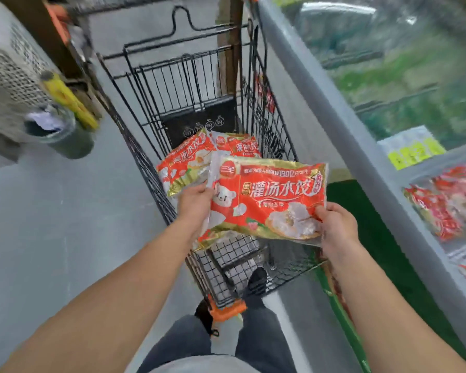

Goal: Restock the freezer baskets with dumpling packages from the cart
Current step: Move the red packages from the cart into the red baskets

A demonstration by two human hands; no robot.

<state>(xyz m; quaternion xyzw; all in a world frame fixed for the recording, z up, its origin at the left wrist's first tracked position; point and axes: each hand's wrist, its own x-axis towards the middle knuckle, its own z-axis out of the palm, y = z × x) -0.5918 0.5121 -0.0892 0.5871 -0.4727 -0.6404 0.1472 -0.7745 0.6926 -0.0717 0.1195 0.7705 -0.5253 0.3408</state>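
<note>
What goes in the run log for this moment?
left hand and right hand grip dumpling package above cart | more packages in cart | freezer at right

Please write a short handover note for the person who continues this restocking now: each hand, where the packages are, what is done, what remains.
Left hand: grips the left edge of the held dumpling package.
Right hand: grips its lower right corner.
The package is held above the cart, not yet in the freezer on the right.
At least two more packages in the cart.
Done: similar red packages in the freezer are visible; how many were just added I cannot tell.
Left: place the held package in a basket, then move the remaining ones.
</note>
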